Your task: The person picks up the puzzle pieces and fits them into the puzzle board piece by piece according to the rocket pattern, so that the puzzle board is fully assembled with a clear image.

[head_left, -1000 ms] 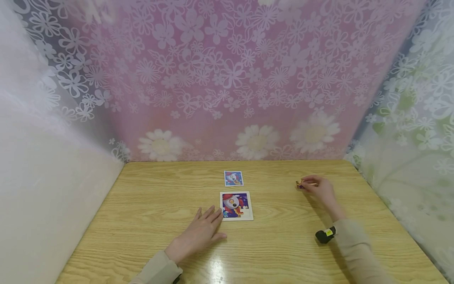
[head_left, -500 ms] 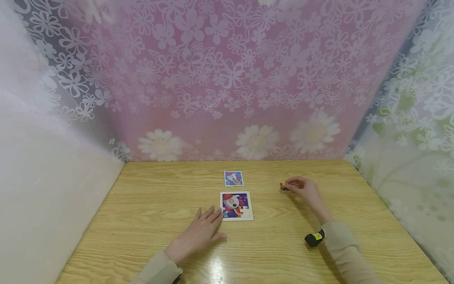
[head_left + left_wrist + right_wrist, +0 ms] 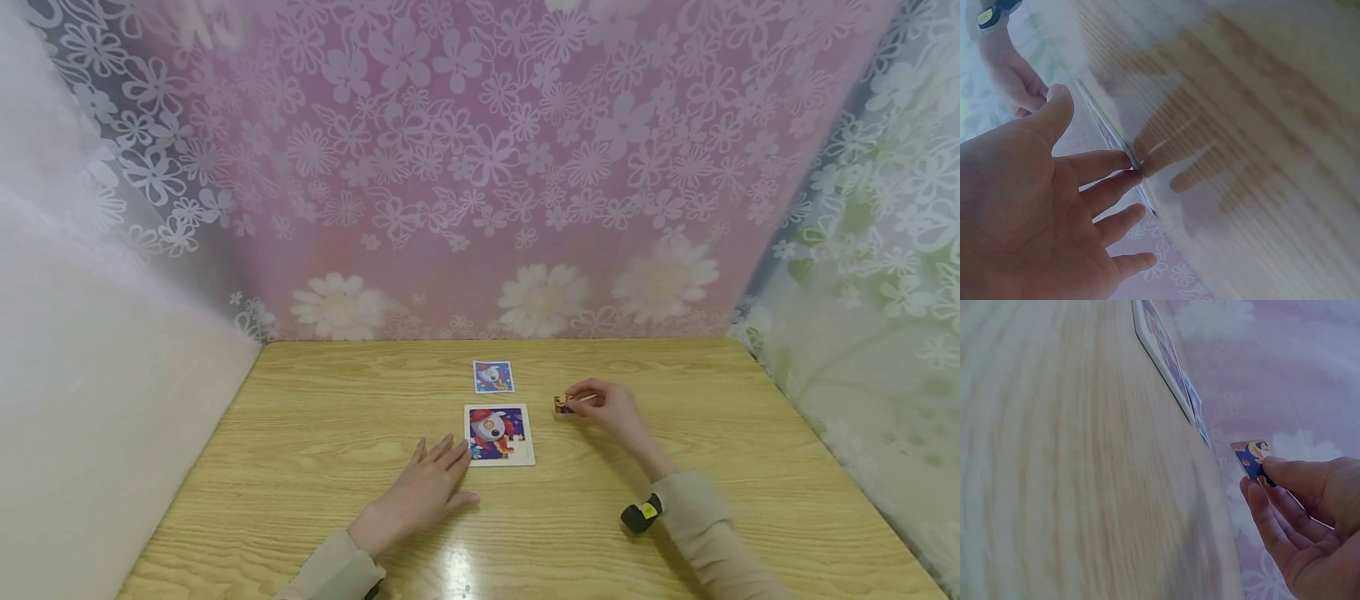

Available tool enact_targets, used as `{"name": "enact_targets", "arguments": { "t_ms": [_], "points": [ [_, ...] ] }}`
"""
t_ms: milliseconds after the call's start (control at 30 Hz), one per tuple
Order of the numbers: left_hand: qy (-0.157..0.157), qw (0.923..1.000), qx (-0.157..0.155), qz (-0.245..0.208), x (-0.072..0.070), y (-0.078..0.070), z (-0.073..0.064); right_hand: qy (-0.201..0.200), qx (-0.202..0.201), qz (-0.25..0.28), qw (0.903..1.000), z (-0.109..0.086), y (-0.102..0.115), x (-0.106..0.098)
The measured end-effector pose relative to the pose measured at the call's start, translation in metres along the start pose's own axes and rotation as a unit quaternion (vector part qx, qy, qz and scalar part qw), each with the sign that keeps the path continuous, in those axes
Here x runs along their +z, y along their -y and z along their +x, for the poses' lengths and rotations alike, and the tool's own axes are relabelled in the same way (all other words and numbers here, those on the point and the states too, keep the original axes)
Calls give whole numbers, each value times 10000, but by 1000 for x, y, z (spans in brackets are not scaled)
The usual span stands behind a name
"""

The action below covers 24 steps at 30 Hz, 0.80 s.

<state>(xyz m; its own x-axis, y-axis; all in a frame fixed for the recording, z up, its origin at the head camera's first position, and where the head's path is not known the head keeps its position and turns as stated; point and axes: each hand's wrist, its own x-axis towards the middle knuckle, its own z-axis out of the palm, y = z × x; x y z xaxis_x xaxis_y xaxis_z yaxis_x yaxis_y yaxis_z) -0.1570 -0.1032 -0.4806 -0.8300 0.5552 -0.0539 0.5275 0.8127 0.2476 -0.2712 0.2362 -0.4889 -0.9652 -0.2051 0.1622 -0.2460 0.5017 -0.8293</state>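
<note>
My right hand (image 3: 611,410) pinches a jigsaw puzzle piece (image 3: 1250,456) between thumb and fingertips; the piece is dark blue with yellow and orange marks. It is held a little to the right of the white-framed jigsaw puzzle (image 3: 498,435), which shows a rocket on purple. A pale gap shows at the puzzle's lower right. My left hand (image 3: 423,492) lies with spread, straight fingers, its fingertips touching the frame's left edge. In the left wrist view, the fingers (image 3: 1110,190) meet the frame's thin side.
Behind the puzzle lies a small picture card (image 3: 493,377) with the same rocket. The wood-grain table (image 3: 322,417) ends at a pink flowered backdrop (image 3: 480,167), with pale screens on both sides.
My right hand has carried the puzzle piece leftward across the table, close to the puzzle's right side. The left hand and the puzzle have stayed in place.
</note>
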Motion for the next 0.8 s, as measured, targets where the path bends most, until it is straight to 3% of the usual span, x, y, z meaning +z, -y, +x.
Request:
{"name": "enact_targets", "arguments": {
  "t_ms": [233,533,800],
  "points": [
    [4,10000,7,48,0,0,0,140,38,12,9999,-1,10,20],
    [-4,10000,32,77,-1,0,0,624,199,72,9978,-7,23,40],
    [-71,9999,47,137,0,-1,1,899,-169,-227,9955,-11,30,50]
  ]
}}
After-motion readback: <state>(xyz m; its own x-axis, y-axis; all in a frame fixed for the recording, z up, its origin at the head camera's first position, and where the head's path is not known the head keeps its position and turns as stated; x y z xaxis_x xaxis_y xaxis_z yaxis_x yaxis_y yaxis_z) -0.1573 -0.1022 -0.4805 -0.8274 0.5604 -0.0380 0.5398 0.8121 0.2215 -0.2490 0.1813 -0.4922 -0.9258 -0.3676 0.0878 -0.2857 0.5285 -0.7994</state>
